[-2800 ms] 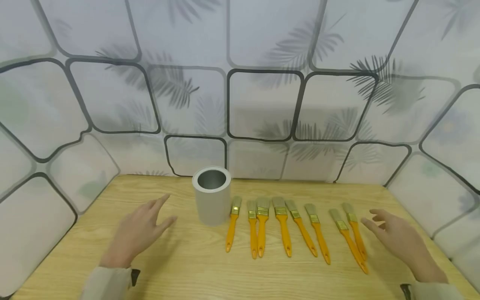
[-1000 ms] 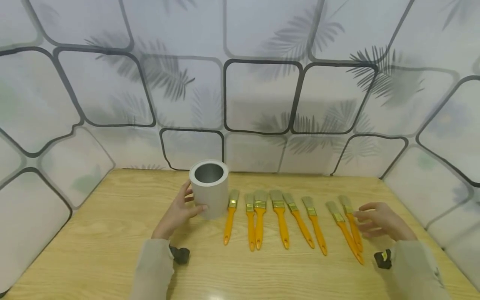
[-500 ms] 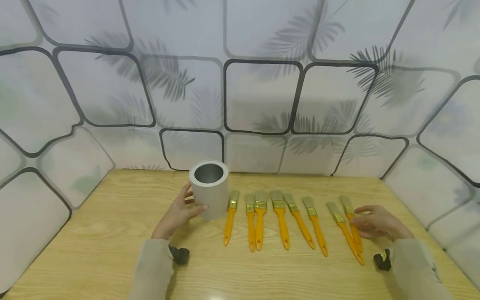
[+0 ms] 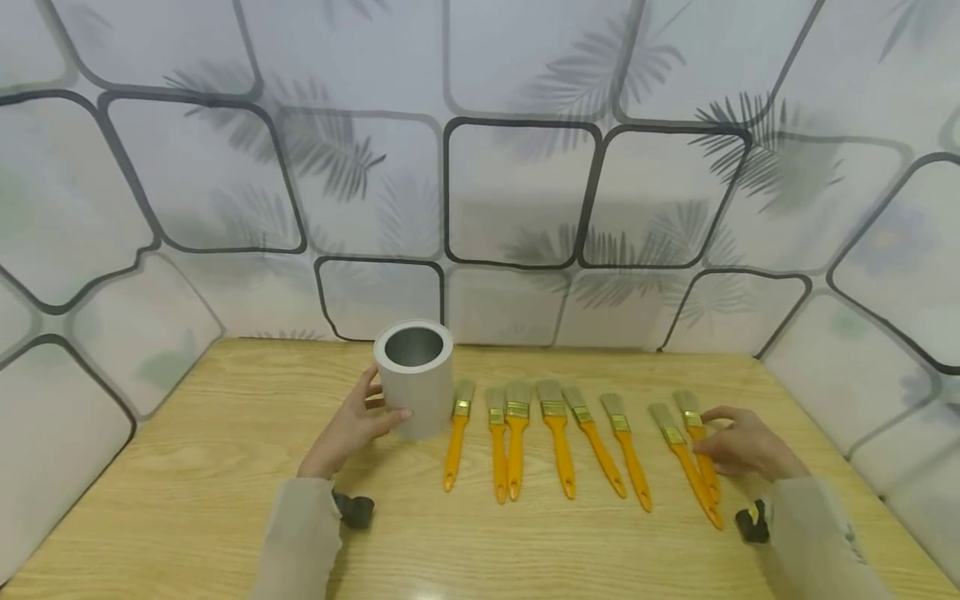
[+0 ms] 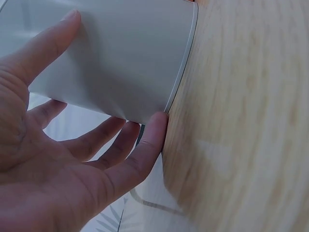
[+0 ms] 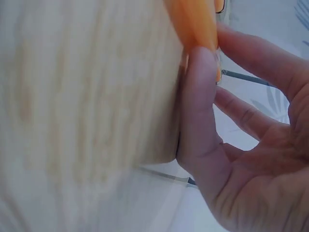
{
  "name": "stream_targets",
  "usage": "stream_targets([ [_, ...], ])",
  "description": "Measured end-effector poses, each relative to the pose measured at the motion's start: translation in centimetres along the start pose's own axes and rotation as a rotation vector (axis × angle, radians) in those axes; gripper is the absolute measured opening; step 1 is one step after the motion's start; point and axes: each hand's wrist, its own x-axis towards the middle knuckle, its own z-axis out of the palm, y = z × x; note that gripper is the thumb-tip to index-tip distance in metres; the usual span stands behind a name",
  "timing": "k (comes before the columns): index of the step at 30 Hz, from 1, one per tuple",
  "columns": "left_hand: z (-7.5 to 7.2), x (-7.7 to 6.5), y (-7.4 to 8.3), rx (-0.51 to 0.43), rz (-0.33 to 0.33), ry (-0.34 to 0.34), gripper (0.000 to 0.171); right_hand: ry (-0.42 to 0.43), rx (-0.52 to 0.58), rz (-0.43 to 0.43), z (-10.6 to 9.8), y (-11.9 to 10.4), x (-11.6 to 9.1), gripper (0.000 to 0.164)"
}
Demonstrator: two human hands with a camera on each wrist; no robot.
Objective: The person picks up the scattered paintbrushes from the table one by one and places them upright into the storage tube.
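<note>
My left hand [image 4: 348, 433] holds a light grey metal can [image 4: 420, 400] that stands upright with an open top. In the left wrist view, thumb and fingers lie on opposite sides of the can [image 5: 120, 53], near its base. On the right, my right hand [image 4: 750, 450] pinches the rightmost paintbrush [image 4: 690, 407] by its orange handle. Seen from the right wrist, the thumb and index finger press against that orange handle [image 6: 195, 21]. Its bristles point away from me, and the hand hides part of the handle. A second paintbrush [image 4: 678, 450] lies close beside it on the left.
Several more paintbrushes with orange handles lie in a row between the hands, including a wide one [image 4: 557, 433] and one near the can [image 4: 456, 437]. They rest on a wooden table [image 4: 525, 550]. A patterned cloth wall [image 4: 517, 192] encloses the back and sides.
The left hand has come rightward and taken hold of the can. The right hand has moved left from beside the rightmost paintbrush and now pinches its handle. The view shifted slightly.
</note>
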Motion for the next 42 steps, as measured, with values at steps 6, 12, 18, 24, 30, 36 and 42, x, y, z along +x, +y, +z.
stream_targets([
  [6, -0.2, -0.1, -0.2, -0.007, -0.012, -0.006, 0.097, -0.004, -0.022, -0.033, -0.3, 0.3, 0.0, 0.07],
  [12, -0.1, 0.0, -0.2, 0.001, -0.009, 0.006, 0.096, 0.019, 0.06, 0.024, -0.8, 0.5, 0.2, 0.073],
  [18, 0.1, -0.1, 0.0, -0.007, -0.023, 0.017, 0.095, 0.028, 0.156, 0.048, -1.3, 0.6, 0.0, 0.071],
  [24, 0.1, -0.1, 0.1, -0.005, -0.017, 0.024, 0.094, 0.019, 0.205, 0.041, -1.3, 0.0, -0.2, 0.075],
  [30, 0.1, 0.1, -0.1, -0.004, -0.023, 0.027, 0.092, 0.009, 0.239, 0.006, -0.6, -1.1, -0.2, 0.076],
  [36, 0.0, 0.1, -0.2, -0.003, -0.03, 0.032, 0.092, 0.024, 0.27, -0.021, 0.6, -2.4, -0.4, 0.077],
  [42, -0.1, -0.2, -0.1, -0.018, -0.021, 0.027, 0.092, 0.061, 0.361, -0.043, 1.8, -3.7, 0.0, 0.078],
])
